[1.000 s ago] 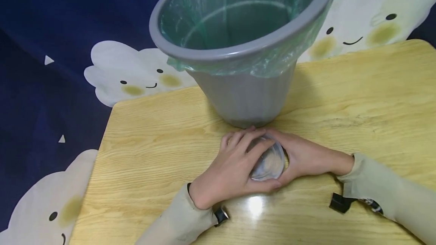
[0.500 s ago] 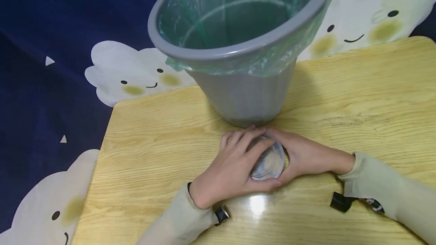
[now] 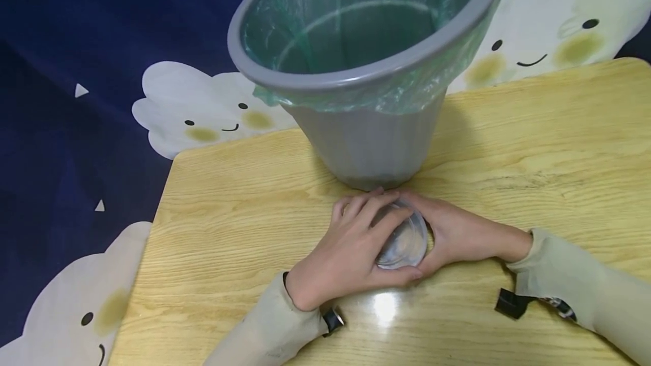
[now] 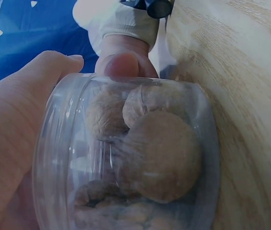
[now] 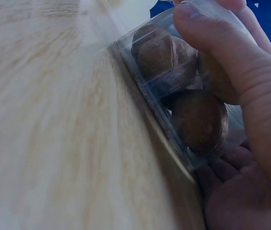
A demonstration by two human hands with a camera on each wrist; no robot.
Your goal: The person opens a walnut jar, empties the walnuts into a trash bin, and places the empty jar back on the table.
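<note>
**Head view: clear jar cupped in both hands, bin right behind it**

Head cam has the left hand (image 3: pixel 351 253) and right hand (image 3: pixel 458 233) curled around a clear plastic jar (image 3: pixel 402 239) of walnuts (image 4: pixel 162 155), sitting on the wooden table (image 3: pixel 534 146) at lower center. The grey trash bin (image 3: pixel 366 146) with its green liner (image 3: pixel 346 21) is just above it in the frame. I'd say slick plastic could slip, or knuckles could bump the bin.
</note>
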